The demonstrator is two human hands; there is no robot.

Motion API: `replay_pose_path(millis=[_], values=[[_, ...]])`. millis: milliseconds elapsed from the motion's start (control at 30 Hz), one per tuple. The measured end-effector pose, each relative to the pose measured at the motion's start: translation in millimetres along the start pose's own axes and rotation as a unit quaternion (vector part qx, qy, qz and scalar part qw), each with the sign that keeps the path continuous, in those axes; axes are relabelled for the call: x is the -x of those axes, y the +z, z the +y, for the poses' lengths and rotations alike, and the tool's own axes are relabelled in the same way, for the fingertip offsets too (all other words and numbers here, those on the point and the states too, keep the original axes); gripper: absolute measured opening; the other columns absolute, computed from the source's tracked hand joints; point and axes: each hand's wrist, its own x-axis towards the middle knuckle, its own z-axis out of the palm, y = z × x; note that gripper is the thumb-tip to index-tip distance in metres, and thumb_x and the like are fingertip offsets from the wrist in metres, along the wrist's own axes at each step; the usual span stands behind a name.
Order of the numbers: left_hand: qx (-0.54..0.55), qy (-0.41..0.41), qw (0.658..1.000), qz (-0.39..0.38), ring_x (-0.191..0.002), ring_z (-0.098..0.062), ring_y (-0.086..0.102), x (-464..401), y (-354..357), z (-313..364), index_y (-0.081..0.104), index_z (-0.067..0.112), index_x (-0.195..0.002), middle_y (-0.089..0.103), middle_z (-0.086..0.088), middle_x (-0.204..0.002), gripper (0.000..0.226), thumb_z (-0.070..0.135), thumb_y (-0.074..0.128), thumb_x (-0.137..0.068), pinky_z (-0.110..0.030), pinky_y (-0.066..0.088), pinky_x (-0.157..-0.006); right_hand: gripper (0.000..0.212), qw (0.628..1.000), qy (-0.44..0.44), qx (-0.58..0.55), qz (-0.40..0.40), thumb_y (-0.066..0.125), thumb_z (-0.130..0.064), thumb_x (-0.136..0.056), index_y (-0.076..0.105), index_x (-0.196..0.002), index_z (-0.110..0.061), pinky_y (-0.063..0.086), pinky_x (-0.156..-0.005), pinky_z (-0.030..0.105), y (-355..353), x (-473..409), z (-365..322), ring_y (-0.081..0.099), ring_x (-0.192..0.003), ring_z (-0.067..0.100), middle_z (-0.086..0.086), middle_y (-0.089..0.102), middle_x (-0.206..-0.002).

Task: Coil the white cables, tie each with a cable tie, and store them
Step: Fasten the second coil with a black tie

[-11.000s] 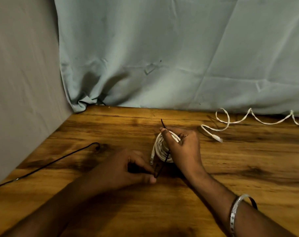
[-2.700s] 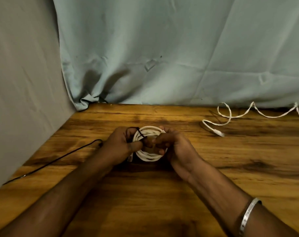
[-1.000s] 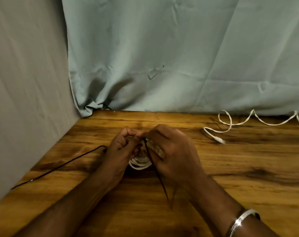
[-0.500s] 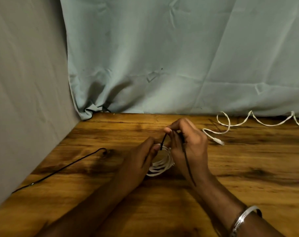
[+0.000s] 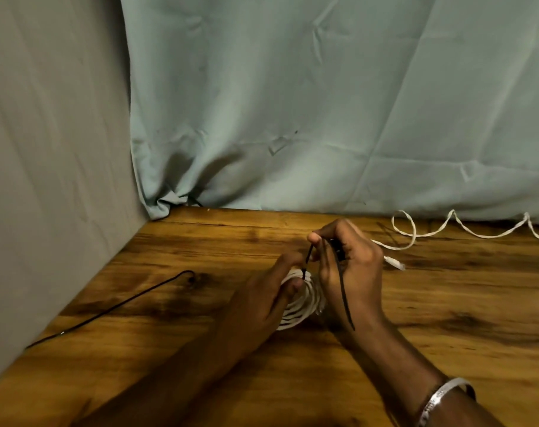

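Tying the first coil (image 5: 303, 298) at frame centre on the table (image 5: 446, 303): winding done, black cable tie (image 5: 342, 285) looped but seemingly not yet cinched. Pinching the tie above the coil between thumb and fingers of the right hand (image 5: 348, 272), tail trailing down over its back; steadying the coil with curled fingers of the left hand (image 5: 262, 300). Lying uncoiled at upper right, a second cable (image 5: 440, 231); lying spare at left, another tie (image 5: 114, 306); storing still to come.
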Motion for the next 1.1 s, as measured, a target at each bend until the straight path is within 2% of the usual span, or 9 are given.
replay_pose_path(millis=[100,200,300,367,467,600,833,967,1100], values=[[-0.002,0.005,1.000,0.017,-0.070,-0.006,0.062,-2.0,-1.3,-2.0,0.043,0.042,-0.135,0.063,0.007,-0.081,0.029,0.041,0.038,-0.106,-0.037,0.050,-0.063,0.017,1.000,-0.017,0.009,-0.003,0.068,-0.009,-0.100,0.065,-0.084,-0.014,0.049,-0.059,0.040,0.4,0.8,-1.8,0.061,-0.073,0.010,-0.006,0.060,-0.079],[-0.017,0.014,0.999,0.049,-0.067,-0.003,0.060,-2.9,-2.3,-2.4,0.045,0.043,-0.139,0.059,0.013,-0.076,0.033,0.036,0.042,-0.106,-0.028,0.048,-0.059,0.015,0.999,-0.034,0.012,-0.012,0.069,-0.004,-0.099,0.066,-0.086,-0.012,0.050,-0.059,0.041,0.3,2.5,-3.9,0.061,-0.074,0.011,-0.006,0.059,-0.082],[-0.019,0.007,0.996,0.085,-0.060,0.002,0.054,-2.5,-3.9,-3.6,0.051,0.041,-0.132,0.053,0.017,-0.069,0.029,0.030,0.048,-0.106,-0.018,0.036,-0.053,0.012,0.996,-0.078,0.020,-0.035,0.070,-0.003,-0.098,0.065,-0.088,-0.007,0.050,-0.055,0.044,-1.3,4.8,-7.1,0.060,-0.071,0.017,-0.003,0.059,-0.083],[-0.003,-0.004,0.994,0.109,-0.063,0.003,0.058,-2.2,-5.1,-4.8,0.054,0.040,-0.129,0.060,0.017,-0.073,0.027,0.028,0.050,-0.105,-0.015,0.038,-0.055,0.012,0.992,-0.112,0.033,-0.044,0.071,-0.001,-0.096,0.064,-0.087,-0.005,0.048,-0.052,0.044,-1.2,6.6,-9.6,0.057,-0.067,0.019,-0.001,0.057,-0.083],[0.041,-0.012,0.990,0.132,-0.076,-0.005,0.068,-2.8,-7.7,-7.4,0.059,0.035,-0.120,0.070,0.010,-0.089,0.020,0.025,0.051,-0.105,-0.032,0.054,-0.062,0.011,0.993,-0.107,0.009,-0.044,0.072,0.003,-0.094,0.066,-0.088,-0.004,0.049,-0.052,0.044,4.2,12.7,-13.3,0.060,-0.068,0.019,0.001,0.060,-0.083],[0.054,-0.035,0.982,0.177,-0.072,-0.007,0.068,-6.2,-10.1,-14.3,0.059,0.029,-0.113,0.068,0.009,-0.086,0.012,0.030,0.052,-0.103,-0.036,0.052,-0.060,0.008,0.994,-0.071,0.000,-0.083,0.073,-0.004,-0.095,0.070,-0.096,-0.012,0.055,-0.060,0.043,17.0,23.7,-18.5,0.068,-0.080,0.016,-0.003,0.068,-0.090],[0.109,-0.067,0.979,0.158,-0.094,-0.008,0.071,-8.3,-8.3,-18.1,0.070,0.021,-0.102,0.073,0.007,-0.096,0.015,0.027,0.056,-0.100,-0.039,0.055,-0.077,0.009,0.992,-0.093,-0.011,-0.088,0.075,-0.001,-0.093,0.071,-0.092,-0.009,0.052,-0.057,0.039,11.8,24.8,-20.2,0.065,-0.074,0.013,-0.004,0.065,-0.085],[0.177,-0.107,0.964,0.166,-0.092,-0.014,0.072,-8.9,-6.8,-21.2,0.073,0.019,-0.098,0.075,0.001,-0.092,0.016,0.026,0.059,-0.097,-0.037,0.057,-0.078,0.011,0.991,-0.084,-0.013,-0.107,0.074,0.001,-0.092,0.072,-0.093,-0.010,0.051,-0.058,0.039,15.8,27.7,-21.8,0.065,-0.073,0.013,-0.003,0.067,-0.085],[0.299,-0.221,0.906,0.203,-0.070,-0.013,0.069,-12.9,-13.8,-17.8,0.076,0.011,-0.095,0.076,-0.012,-0.082,0.015,0.020,0.065,-0.097,-0.026,0.053,-0.059,0.019,0.992,-0.055,0.027,-0.109,0.084,-0.006,-0.085,0.074,-0.091,-0.021,0.050,-0.075,0.039,25.5,31.6,-27.1,0.062,-0.092,0.009,-0.020,0.066,-0.091]])
